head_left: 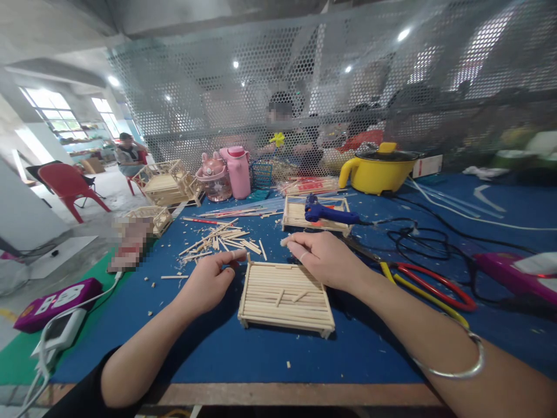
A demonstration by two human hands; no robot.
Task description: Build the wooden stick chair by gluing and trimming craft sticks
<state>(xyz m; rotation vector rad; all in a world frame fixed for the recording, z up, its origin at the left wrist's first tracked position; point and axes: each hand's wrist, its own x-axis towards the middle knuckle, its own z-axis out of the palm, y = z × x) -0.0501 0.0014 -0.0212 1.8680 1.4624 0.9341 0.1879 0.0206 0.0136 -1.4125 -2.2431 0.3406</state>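
A small platform of pale wooden sticks [285,296] stands on short corner posts in front of me. Two short loose sticks lie across its slats. My left hand [215,278] is at its far left corner, index finger reaching to the post, thumb apart from it; nothing shows in its grasp. Over the far right edge, my right hand [324,258] has thumb and forefinger together at a small whitish bit [285,241], too small to name. Behind it, a blue glue gun [331,215] lies across a second stick frame [296,215].
Loose sticks [224,238] lie in a heap beyond my left hand. Pliers with red and yellow handles [430,284] and a black cable [418,241] are at right. A yellow pot [380,171], a pink bottle [238,174] and a mesh screen [209,98] stand behind.
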